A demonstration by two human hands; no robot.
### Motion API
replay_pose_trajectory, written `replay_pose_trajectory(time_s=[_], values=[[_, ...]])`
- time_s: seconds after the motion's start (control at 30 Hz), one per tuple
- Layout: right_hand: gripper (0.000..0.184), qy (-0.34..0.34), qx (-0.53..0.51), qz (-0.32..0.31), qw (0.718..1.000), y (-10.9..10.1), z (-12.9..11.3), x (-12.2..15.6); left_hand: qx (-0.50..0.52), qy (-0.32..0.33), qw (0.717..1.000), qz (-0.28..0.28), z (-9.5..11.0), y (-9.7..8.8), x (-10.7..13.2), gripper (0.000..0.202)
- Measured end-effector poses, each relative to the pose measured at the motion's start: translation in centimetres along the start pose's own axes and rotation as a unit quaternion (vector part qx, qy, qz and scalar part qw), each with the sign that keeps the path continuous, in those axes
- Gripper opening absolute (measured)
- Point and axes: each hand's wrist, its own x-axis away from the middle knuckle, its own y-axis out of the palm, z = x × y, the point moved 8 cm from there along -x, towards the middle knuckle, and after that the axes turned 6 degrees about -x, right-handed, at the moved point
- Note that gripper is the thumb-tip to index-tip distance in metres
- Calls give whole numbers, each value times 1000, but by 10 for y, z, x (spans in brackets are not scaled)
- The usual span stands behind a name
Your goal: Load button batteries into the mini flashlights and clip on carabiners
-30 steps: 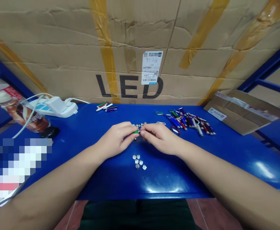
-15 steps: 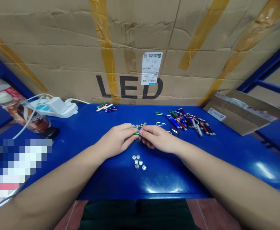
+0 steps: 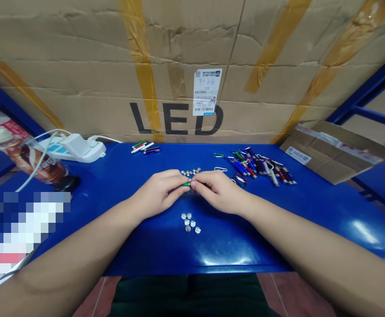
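Note:
My left hand and my right hand meet at the middle of the blue table, both pinched on a small green keychain flashlight. Only a short green stretch of it shows between my fingertips. Just behind my hands lies a row of small silver button cells. In front of my hands, several silver screw caps lie in a cluster.
A pile of coloured keychain flashlights lies at the right. A few more flashlights lie at the back, near a white power strip. A bottle is at the left. A cardboard box marked LED stands behind; flat cardboard lies at the right.
My hands have stayed together on the green flashlight, with only small finger shifts. Nothing else on the table has moved.

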Motion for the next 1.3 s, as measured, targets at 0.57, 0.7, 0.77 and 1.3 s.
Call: replay_pose_trajectory(time_s=[0.57,0.7,0.77,1.3], values=[[24,353,-534,-15,768,39,38,11,-54,44,998,0,7,0,0,18],[23,326,-463,-32,823,34,41,11,-41,33,999,-9,6,2,-1,19],[26,272,-351,-29,896,22,40,8,-40,26,999,-12,5,3,-1,19],[38,270,-457,-15,847,34,40,5,-58,14,998,-4,2,2,0,21]])
